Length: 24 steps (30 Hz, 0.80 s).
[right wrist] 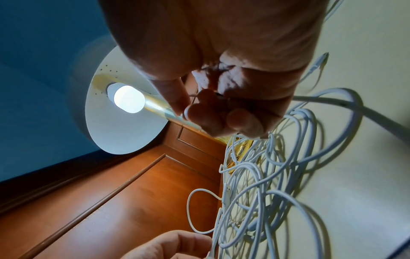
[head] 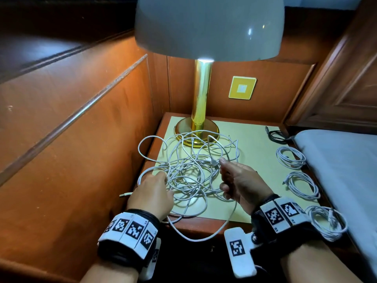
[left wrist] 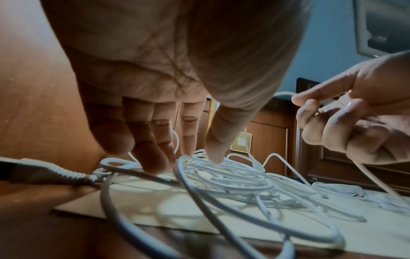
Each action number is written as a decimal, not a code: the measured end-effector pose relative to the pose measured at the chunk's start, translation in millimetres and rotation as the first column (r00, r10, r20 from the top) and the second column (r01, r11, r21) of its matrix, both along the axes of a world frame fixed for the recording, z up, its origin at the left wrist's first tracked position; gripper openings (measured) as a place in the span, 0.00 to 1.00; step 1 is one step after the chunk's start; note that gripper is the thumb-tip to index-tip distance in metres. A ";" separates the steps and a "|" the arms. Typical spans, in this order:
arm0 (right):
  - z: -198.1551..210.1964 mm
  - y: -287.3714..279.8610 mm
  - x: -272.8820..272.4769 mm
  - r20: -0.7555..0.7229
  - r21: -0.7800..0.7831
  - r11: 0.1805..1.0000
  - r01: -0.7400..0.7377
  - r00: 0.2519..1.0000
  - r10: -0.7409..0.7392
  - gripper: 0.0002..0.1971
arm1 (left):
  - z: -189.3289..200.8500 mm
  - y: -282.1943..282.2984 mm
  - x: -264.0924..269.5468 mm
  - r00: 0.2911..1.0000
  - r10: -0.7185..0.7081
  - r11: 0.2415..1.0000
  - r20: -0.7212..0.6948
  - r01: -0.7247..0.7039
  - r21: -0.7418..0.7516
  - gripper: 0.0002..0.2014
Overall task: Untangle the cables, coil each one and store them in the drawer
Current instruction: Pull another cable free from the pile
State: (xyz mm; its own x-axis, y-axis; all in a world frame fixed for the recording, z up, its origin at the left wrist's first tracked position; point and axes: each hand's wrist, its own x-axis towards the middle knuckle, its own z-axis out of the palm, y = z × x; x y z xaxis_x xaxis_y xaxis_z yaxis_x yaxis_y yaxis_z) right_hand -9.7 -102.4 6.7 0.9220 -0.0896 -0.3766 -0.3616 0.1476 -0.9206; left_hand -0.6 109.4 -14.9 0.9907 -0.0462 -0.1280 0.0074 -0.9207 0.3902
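Wood panelling surrounds a small nightstand (head: 240,218) whose top carries a pale mat, lit by a brass lamp (head: 201,92) with a white shade standing at the far side. A tangle of white cables (head: 189,172) sprawls across the middle of the mat, reaching the lamp's base, with one loop hanging over the near edge and a plug end (head: 124,194) sticking out past the left edge.

The left hand (head: 152,196) is at the tangle's near-left side, fingers (left wrist: 153,157) pointing down into the strands; thumb and forefinger seem to close on a loop, though the wrist view does not settle whether they pinch it. The right hand (head: 238,182) is raised over the tangle's right side, fingers curled round a white strand that runs down from the fist and off the near edge, while thumb and forefinger nip a connector end at the top.

Along the right edge of the nightstand, beside a grey mattress (head: 342,164), lie three coiled white cables (head: 303,184) in a row from far to near. A small coiled black cable (head: 276,136) rests at the far right corner.
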 end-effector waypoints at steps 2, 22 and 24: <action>2.5 0.7 -0.1 0.023 -0.013 1.000 -0.006 1.000 0.006 0.15 | 0.5 -1.0 -0.1 0.999 0.041 0.999 -0.020 -0.041 -0.002 0.13; 7.8 9.8 -9.6 0.349 0.057 0.997 -0.050 0.937 0.027 0.23 | 7.2 5.2 10.9 0.887 0.144 0.920 0.439 0.043 -0.388 0.03; 8.0 14.3 -12.1 0.379 0.104 0.991 -0.085 0.925 0.040 0.25 | 9.7 -3.3 6.1 0.911 0.017 0.888 0.412 0.175 -0.425 0.01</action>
